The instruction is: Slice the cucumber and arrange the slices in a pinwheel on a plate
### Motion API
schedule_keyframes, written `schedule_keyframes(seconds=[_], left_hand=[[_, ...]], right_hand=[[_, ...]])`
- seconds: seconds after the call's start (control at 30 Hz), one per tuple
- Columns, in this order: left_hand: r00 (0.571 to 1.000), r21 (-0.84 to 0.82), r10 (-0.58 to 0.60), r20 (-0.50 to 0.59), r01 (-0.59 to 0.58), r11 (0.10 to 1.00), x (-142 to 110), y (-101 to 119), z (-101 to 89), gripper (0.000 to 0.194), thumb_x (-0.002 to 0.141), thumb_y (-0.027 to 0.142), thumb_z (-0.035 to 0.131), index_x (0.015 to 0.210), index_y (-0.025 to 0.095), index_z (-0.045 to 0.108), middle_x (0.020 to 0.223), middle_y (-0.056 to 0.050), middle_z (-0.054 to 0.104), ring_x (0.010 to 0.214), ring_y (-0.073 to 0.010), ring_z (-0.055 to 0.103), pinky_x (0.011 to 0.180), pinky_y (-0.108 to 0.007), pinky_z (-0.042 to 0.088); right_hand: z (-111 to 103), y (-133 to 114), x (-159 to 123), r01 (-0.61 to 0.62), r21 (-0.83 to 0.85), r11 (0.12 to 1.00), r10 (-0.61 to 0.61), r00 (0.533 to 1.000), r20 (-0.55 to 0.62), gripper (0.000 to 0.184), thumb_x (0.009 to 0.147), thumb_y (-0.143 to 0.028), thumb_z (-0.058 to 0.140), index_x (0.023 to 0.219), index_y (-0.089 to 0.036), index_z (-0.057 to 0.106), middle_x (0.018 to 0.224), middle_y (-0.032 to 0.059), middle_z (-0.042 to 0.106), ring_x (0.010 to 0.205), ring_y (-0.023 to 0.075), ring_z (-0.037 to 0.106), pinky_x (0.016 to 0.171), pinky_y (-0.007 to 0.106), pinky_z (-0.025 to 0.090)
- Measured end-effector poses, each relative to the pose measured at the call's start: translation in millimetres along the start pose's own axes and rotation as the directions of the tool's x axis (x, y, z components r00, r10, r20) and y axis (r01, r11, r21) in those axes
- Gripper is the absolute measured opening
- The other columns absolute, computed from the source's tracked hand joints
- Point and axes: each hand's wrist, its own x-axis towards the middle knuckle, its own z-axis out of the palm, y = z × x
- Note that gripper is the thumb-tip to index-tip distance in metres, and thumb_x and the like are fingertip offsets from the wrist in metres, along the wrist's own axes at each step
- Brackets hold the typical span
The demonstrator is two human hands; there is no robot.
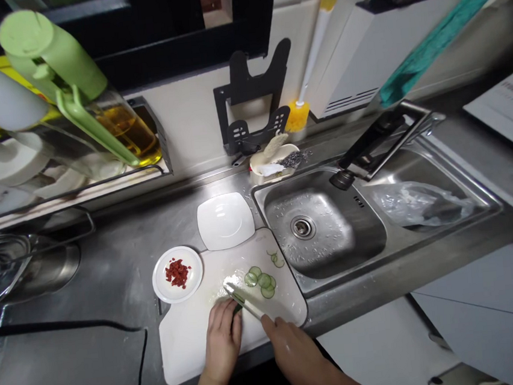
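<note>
A white cutting board (187, 344) lies on the steel counter. My left hand (223, 335) is on the board with its fingers curled over a piece of cucumber (237, 308), most of which they hide. In my right hand (292, 346) is a kitchen knife (244, 301), its blade slanting up and left beside the left fingertips. Several cucumber slices (264, 281) lie to the right of the blade, and a few thin peelings (275, 258) sit near the board's right edge.
A white plate (159, 279) with red bits and a square white dish (205, 224) stand behind the board. On the right are a steel sink (279, 199), a faucet (366, 151) and a plastic bag (421, 204). An oil bottle (126, 129) stands on the left shelf.
</note>
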Motion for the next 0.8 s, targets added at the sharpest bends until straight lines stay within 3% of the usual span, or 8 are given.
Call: schedule_keyframes(seconds=[0.2, 0.4, 0.8], left_hand=[[1.0, -0.001, -0.015, 0.01, 0.015, 1.0, 0.5, 1.2, -0.8, 0.027, 0.088, 0.02, 0.046, 0.112, 0.019, 0.059, 0.107, -0.009, 0.065, 0.104, -0.0211, 0.059, 0.092, -0.043, 0.049], [1.0, -0.011, -0.01, 0.013, 0.01, 1.0, 1.0, 1.8, -1.0, 0.027, 0.088, 0.019, 0.046, 0.113, 0.019, 0.058, 0.107, -0.009, 0.064, 0.103, -0.0208, 0.058, 0.092, -0.042, 0.049], [1.0, 0.001, 0.002, -0.008, -0.002, 1.0, -0.2, 1.9, 0.1, 0.026, 0.088, 0.019, 0.045, 0.111, 0.019, 0.058, 0.105, -0.009, 0.065, 0.101, -0.0205, 0.06, 0.09, -0.042, 0.05]], right_hand=[[0.5, -4.2, 12.5, -0.064, 0.054, 0.997, 0.058, 0.993, 0.106, 0.036, 0.082, -0.001, 0.04, 0.113, -0.014, 0.053, 0.082, 0.0067, 0.064, 0.072, 0.0174, 0.061, 0.065, 0.025, 0.043], [-11.9, -9.2, 30.4, -0.167, 0.108, 0.98, 0.133, 0.954, 0.269, 0.038, 0.087, -0.002, 0.033, 0.113, -0.017, 0.055, 0.087, 0.0078, 0.066, 0.077, 0.0194, 0.064, 0.065, 0.026, 0.046], [-6.8, -16.3, 44.3, -0.241, 0.159, 0.957, 0.183, 0.933, 0.311, 0.037, 0.088, -0.003, 0.028, 0.106, -0.018, 0.056, 0.089, 0.0084, 0.067, 0.078, 0.0203, 0.066, 0.065, 0.027, 0.048]])
